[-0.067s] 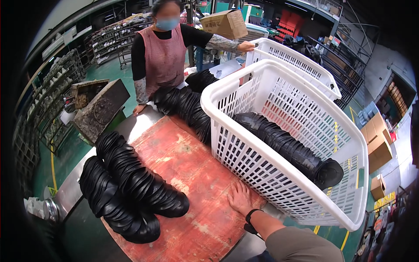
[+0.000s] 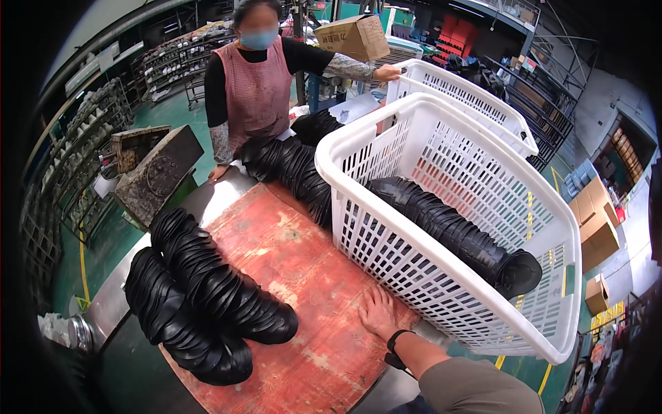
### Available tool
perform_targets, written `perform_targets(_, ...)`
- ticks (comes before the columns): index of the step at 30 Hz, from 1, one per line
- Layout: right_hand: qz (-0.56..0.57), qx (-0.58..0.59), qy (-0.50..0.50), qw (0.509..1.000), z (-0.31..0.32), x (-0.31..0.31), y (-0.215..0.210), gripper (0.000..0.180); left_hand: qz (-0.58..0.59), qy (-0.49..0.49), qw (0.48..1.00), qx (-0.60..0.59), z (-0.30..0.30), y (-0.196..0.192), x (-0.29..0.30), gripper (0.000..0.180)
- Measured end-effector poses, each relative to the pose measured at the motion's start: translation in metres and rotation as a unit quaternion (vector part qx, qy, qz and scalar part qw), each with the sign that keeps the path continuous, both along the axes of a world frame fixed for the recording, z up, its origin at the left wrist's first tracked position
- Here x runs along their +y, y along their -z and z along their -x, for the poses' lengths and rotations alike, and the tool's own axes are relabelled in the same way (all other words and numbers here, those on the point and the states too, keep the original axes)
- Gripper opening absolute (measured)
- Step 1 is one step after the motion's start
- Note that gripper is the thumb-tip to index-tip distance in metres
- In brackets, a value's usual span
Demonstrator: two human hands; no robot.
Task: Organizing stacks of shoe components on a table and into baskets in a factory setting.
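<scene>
The fingers of one hand are spread flat on the red board; nothing is held. From the watch and forearm it looks to be the right hand, but this cannot be told for sure. The other hand is not seen. Just beyond the fingertips, touching or almost touching, the white basket is found. A long row of black discs lies inside it, slanting from upper left down to the right, away from the hand.
</scene>
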State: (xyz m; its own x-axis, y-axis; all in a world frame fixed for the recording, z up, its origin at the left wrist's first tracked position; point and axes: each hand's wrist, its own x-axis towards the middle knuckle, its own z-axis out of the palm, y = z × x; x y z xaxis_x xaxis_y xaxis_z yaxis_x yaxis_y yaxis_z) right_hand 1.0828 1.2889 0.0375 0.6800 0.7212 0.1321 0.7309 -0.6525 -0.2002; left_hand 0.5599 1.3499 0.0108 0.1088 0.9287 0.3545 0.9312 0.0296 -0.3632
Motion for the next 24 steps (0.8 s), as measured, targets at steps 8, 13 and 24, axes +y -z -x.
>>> perform_targets(8,0.011,0.008,0.013,1.0,0.001,-0.001,-0.003,0.059,0.015,0.024,1.0,0.006,-0.021,-0.028,0.004,0.052)
perform_targets(13,-0.012,-0.007,0.013,1.0,-0.005,-0.005,-0.005,0.059,0.022,0.038,0.999,0.008,-0.013,-0.015,-0.002,0.052)
perform_targets(24,0.006,0.036,-0.109,0.993,-0.01,-0.007,-0.013,0.051,0.044,-0.273,0.937,-0.213,-0.019,-0.071,0.02,0.049)
